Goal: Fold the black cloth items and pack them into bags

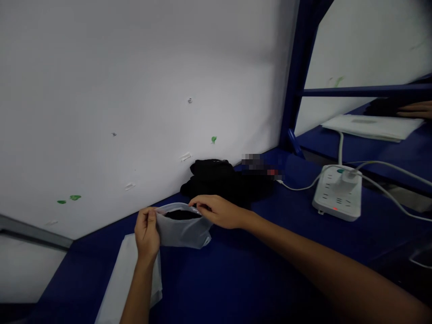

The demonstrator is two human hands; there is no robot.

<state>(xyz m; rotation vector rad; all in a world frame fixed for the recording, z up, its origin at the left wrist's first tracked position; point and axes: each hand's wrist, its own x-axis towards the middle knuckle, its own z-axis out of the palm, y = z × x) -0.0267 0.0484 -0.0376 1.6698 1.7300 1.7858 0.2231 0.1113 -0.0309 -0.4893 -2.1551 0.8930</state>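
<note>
My left hand (146, 234) pinches the left edge of a small translucent plastic bag (184, 233) held just above the blue table (270, 252). My right hand (218, 210) grips the bag's right upper rim, holding its mouth apart. Something black (182, 215) shows inside the bag's mouth. A pile of black cloth (219, 180) lies behind the bag, against the white wall.
A stack of flat white bags (124, 279) lies under my left forearm. A white power strip (337, 195) with plugged cables sits at the right. Beyond a blue post, another person's hand (416, 109) rests by white sheets (371, 126) on the neighbouring table.
</note>
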